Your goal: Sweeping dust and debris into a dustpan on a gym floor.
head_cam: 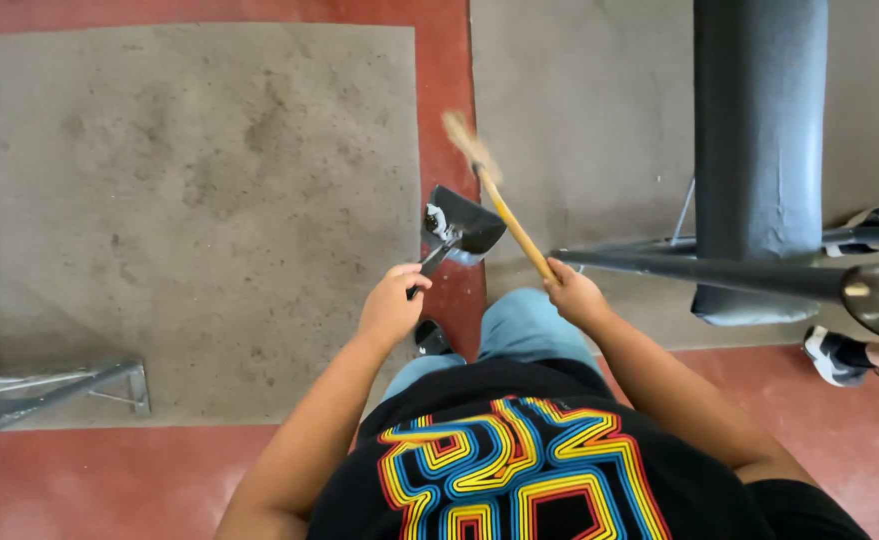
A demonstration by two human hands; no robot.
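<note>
black dustpan (465,225), yellow-handled broom (513,228), red floor (80,480)

Broom head (468,140) blurred, bristles impossible to make out. Dustpan handle (430,262) mostly hidden inside left hand (392,305). Contents of dustpan (463,226) too small to identify. Padded bench (758,150) cut off at top edge. Another person's shoe (832,355) and leg cut off at right edge. Metal frame (50,390) cut off at left.

Black short-sleeved T-shirt (550,470) with a bold print of nested yellow, red and blue lines across the chest; light blue jeans (520,330); dark shoe (432,338) below; bare forearms.
</note>
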